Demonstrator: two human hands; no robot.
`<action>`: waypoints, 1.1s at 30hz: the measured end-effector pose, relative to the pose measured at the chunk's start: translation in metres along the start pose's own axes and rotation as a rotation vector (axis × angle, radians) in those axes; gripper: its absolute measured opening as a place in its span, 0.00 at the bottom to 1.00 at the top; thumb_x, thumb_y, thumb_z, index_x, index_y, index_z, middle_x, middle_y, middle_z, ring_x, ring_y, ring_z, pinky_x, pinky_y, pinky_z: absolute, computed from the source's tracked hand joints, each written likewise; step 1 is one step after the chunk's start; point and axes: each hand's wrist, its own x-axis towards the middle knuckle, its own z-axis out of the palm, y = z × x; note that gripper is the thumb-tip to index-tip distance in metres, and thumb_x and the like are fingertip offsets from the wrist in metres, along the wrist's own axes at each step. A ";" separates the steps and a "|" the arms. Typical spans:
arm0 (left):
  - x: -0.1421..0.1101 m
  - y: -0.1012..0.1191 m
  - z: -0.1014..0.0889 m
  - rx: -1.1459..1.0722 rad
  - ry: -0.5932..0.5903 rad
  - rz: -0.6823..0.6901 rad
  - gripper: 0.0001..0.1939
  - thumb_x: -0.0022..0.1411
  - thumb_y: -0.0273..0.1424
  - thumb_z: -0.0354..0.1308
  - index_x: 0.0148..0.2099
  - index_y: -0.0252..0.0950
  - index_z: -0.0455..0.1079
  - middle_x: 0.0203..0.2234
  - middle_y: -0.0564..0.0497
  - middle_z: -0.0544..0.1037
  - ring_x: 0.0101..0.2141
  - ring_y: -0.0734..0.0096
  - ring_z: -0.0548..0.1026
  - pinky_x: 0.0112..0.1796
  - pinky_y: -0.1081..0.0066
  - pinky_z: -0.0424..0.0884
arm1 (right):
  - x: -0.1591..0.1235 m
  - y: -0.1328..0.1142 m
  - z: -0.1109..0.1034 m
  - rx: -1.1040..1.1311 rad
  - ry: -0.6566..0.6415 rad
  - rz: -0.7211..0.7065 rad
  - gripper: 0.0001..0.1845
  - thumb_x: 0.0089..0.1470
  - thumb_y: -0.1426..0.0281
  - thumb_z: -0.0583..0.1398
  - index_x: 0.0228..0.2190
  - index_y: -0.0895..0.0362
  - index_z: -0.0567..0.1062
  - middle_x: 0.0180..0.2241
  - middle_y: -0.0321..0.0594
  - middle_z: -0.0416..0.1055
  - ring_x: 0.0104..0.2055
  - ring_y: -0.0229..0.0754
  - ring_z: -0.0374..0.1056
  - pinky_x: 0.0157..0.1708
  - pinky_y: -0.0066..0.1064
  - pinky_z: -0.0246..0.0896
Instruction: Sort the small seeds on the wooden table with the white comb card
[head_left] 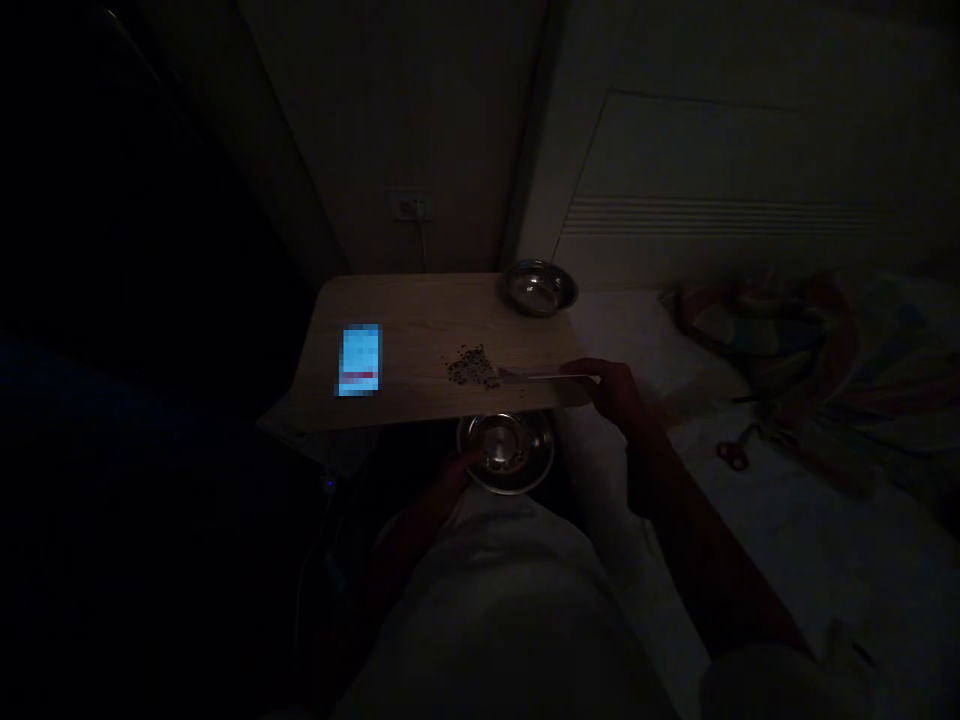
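Note:
The room is very dark. My right hand (609, 385) is closed around the end of a long, thin, pale utensil (540, 376); its exact kind is too dim to make out. The utensil's far tip touches the right side of a heap of small dark bits (471, 368), perhaps seeds, on the wooden tabletop (397, 300). Below the table's front edge, my left hand (463, 468) grips the left rim of a shiny metal bowl (501, 440) in front of my lap. A few bits seem to lie inside this bowl.
Another metal bowl (538, 288) stands at the table's back right corner. A lit phone (360, 360) lies on the left side. To the right is a bed with a white sheet (675, 540), red-handled scissors (732, 456) and striped cloth (765, 320). A wall socket (411, 207) holds a plugged-in cable.

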 end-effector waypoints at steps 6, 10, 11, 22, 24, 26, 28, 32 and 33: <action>-0.005 0.005 0.004 -0.026 0.014 -0.053 0.12 0.42 0.32 0.68 0.33 0.36 0.76 0.32 0.48 0.81 0.38 0.58 0.77 0.41 0.63 0.70 | -0.016 0.006 -0.009 0.009 -0.018 -0.006 0.12 0.55 0.68 0.56 0.37 0.55 0.79 0.40 0.41 0.78 0.44 0.47 0.73 0.47 0.39 0.66; -0.001 0.004 0.003 -0.031 0.003 -0.088 0.12 0.43 0.32 0.67 0.33 0.35 0.76 0.29 0.47 0.80 0.36 0.57 0.77 0.41 0.60 0.69 | -0.027 0.010 -0.015 0.036 -0.040 0.002 0.12 0.55 0.67 0.56 0.38 0.54 0.78 0.41 0.41 0.77 0.45 0.46 0.73 0.48 0.40 0.66; -0.001 0.003 0.002 -0.010 0.000 -0.077 0.11 0.43 0.32 0.67 0.33 0.34 0.76 0.29 0.47 0.80 0.37 0.56 0.77 0.42 0.59 0.69 | -0.030 0.011 -0.016 0.043 -0.047 0.002 0.12 0.55 0.67 0.56 0.38 0.53 0.78 0.41 0.41 0.77 0.45 0.46 0.73 0.48 0.40 0.66; -0.002 -0.003 -0.007 0.080 0.031 0.011 0.10 0.40 0.30 0.68 0.30 0.36 0.75 0.32 0.46 0.81 0.43 0.51 0.75 0.46 0.56 0.68 | -0.055 -0.023 -0.023 0.106 -0.147 -0.071 0.11 0.56 0.65 0.57 0.37 0.52 0.78 0.39 0.40 0.78 0.42 0.44 0.74 0.45 0.37 0.69; 0.003 -0.003 -0.005 0.051 0.034 0.006 0.12 0.39 0.30 0.68 0.31 0.36 0.76 0.32 0.47 0.81 0.43 0.51 0.75 0.46 0.57 0.68 | -0.056 -0.032 -0.024 0.106 -0.167 -0.079 0.10 0.56 0.64 0.58 0.35 0.51 0.79 0.37 0.39 0.78 0.40 0.44 0.75 0.43 0.36 0.69; 0.007 -0.003 -0.004 -0.019 0.015 -0.020 0.14 0.39 0.29 0.68 0.33 0.35 0.76 0.32 0.46 0.81 0.43 0.51 0.76 0.46 0.57 0.67 | -0.057 -0.040 -0.024 0.125 -0.137 -0.057 0.10 0.56 0.64 0.58 0.35 0.51 0.79 0.37 0.39 0.78 0.40 0.45 0.74 0.42 0.37 0.69; 0.010 -0.004 -0.004 -0.063 -0.018 -0.048 0.15 0.39 0.28 0.67 0.34 0.34 0.76 0.31 0.46 0.81 0.42 0.52 0.76 0.46 0.57 0.67 | -0.057 -0.046 -0.023 0.151 -0.060 -0.019 0.10 0.56 0.63 0.58 0.35 0.50 0.79 0.37 0.39 0.78 0.40 0.45 0.74 0.43 0.37 0.69; 0.012 -0.008 -0.007 -0.082 -0.045 -0.082 0.12 0.40 0.28 0.66 0.33 0.34 0.76 0.30 0.46 0.81 0.39 0.53 0.77 0.44 0.58 0.69 | -0.058 -0.049 -0.014 0.160 0.149 0.070 0.09 0.53 0.62 0.60 0.33 0.52 0.78 0.35 0.39 0.78 0.38 0.46 0.74 0.39 0.37 0.69; 0.012 -0.009 -0.008 -0.095 -0.041 -0.085 0.13 0.40 0.27 0.66 0.33 0.34 0.77 0.30 0.46 0.81 0.37 0.54 0.77 0.43 0.59 0.69 | -0.058 -0.049 -0.011 0.165 0.196 0.099 0.09 0.53 0.62 0.60 0.33 0.52 0.78 0.34 0.40 0.78 0.36 0.46 0.74 0.37 0.36 0.69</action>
